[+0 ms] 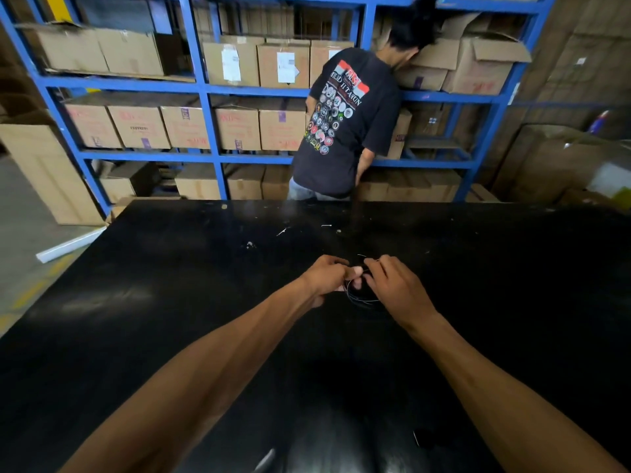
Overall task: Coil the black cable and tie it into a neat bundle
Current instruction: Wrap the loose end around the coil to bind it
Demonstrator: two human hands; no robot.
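Note:
A small coil of black cable (359, 295) hangs between my two hands above the black table (170, 285). My left hand (326, 278) pinches the coil's top left with fingers closed. From the right, my right hand (392, 285) grips the coil, thumb and fingers closed on it. A thin strand (367, 257) sticks up above my right fingers. Against the dark tabletop the coil is hard to make out, and my fingers partly cover it.
Another person in a dark printed shirt (345, 121) stands at the table's far edge, facing blue shelving (211, 131) stacked with cardboard boxes. Small white scraps (283, 231) lie on the far tabletop. Another dark object (423, 438) rests near the front.

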